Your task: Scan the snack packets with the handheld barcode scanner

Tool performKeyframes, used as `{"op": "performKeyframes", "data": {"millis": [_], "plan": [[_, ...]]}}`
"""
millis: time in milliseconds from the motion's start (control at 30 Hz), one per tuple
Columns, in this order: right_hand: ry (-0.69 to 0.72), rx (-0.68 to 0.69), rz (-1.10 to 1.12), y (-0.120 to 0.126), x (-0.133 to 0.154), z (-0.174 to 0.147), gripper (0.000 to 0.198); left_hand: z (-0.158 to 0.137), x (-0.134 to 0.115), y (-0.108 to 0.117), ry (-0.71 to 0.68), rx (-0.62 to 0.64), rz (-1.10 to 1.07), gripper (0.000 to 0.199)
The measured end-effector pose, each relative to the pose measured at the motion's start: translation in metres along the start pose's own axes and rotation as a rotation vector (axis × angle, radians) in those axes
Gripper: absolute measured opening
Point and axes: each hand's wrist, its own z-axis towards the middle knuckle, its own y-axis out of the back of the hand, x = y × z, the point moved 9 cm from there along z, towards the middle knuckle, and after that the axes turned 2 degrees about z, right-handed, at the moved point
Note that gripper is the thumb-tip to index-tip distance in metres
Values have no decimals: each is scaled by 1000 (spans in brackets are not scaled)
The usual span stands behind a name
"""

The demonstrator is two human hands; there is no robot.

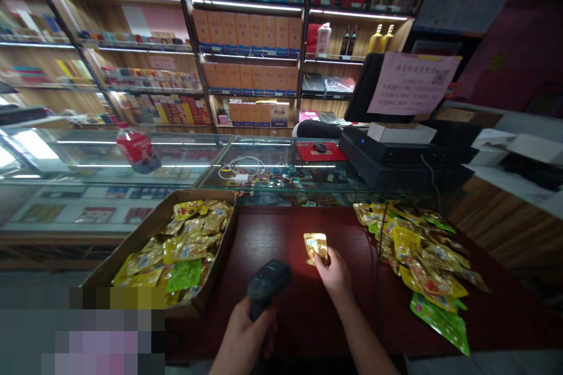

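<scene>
Gripping a black plastic pistol-shaped scanner (269,278) by its handle in the closed left hand (247,328); pinching a small shiny gold foil packet (314,244) in the right hand (338,278), over the dark-red wooden tabletop (268,234), ahead and right of the scanner. Probably best to hold the packet flat and still, leave its printing uncovered, and aim squarely.

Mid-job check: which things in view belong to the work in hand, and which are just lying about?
Likely part of the job:
- handheld scanner, in the left hand
- gold packet, in the right hand
- cardboard box of packets
- loose pile of packets

Apparently just lying about:
- red bottle
- white cable
- computer mouse on its red mat
</scene>
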Motion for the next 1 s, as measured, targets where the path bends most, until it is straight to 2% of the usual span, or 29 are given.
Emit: {"op": "performKeyframes", "data": {"millis": [133,267,367,533,700,833,1000], "plan": [[-1,3,-12,1,2,1,33,4,1,1,-7,-6,16,35],[-10,43,-6,3,4,-4,32,13,13,-5,-3,-9,12,27],[-88,105,-2,2,-5,-9,34,16,18,-16,23,37,-35,18],[-234,245,-9,-8,-27,-10,39,13,13,-23,20,48,-94,11],[-289,305,-100,-10,-36,-11,51,10,19,-24,35,55,-64,7],[-340,347,-197,-12,-38,-11,66,11,26,-23,38,57,-71,9],[-367,389,-214,-9,-39,-13,74,11,38,-14,52,43,-121,18]]}}
